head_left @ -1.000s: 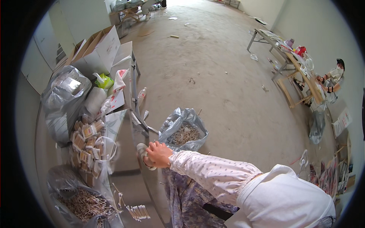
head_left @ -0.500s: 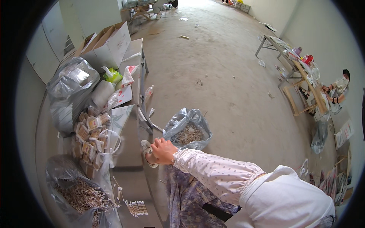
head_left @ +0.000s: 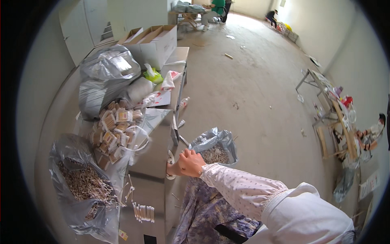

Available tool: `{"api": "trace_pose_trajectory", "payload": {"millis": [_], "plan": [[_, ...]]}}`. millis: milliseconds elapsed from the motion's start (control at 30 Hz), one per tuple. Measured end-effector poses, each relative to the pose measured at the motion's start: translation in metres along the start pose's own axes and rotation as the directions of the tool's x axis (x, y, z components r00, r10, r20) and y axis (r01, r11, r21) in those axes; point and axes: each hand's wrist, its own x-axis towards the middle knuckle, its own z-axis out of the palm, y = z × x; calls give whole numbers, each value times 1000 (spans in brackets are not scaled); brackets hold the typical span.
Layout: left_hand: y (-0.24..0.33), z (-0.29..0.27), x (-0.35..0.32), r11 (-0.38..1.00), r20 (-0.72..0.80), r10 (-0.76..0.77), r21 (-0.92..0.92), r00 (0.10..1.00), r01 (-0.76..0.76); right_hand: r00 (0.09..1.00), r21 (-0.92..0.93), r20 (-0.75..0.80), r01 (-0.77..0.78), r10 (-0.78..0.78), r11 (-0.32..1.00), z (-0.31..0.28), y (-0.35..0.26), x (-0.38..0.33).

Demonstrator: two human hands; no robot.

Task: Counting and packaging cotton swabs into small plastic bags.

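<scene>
My right hand [head_left: 191, 163] reaches across from the lower right in a dotted pale sleeve [head_left: 243, 185]. Its fingers are curled over the bare ankle [head_left: 174, 169] above a white sandal [head_left: 170, 157]; anything inside the fingers is hidden. Just beyond the hand, a grey plastic bag [head_left: 210, 141] on the floor holds loose cotton swabs [head_left: 215, 155]. To the left, on the table [head_left: 147, 173], lies a short row of cotton swabs [head_left: 144, 212], with a few loose ones beside it. My left hand is out of view.
An open bag of swabs [head_left: 87, 183] and a heap of packed swabs [head_left: 111, 134] cover the table's left side. Behind them stand a stuffed grey bag [head_left: 103, 93], a tissue pack [head_left: 153, 76] and a divided carton [head_left: 156, 49]. Another person [head_left: 371, 134] sits at a far-right bench.
My view has shifted, so the scene sits further right and people at the far end now show. My right hand stays by the ankle, its fingers still curled.
</scene>
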Motion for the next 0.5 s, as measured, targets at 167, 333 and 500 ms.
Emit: {"api": "trace_pose_trajectory", "payload": {"millis": [167,333,500], "plan": [[2,8,7,1000,0,-4,-3,1000,4,998,-4,58,18,-18,1000,-8,-6,1],[14,-3,-1,998,9,-33,60,999,32,999,-39,32,-1,2,999,-5,-2,0],[22,-21,-20,985,16,-94,147,995,91,996,-38,87,1,3,999,-6,-3,0]]}}
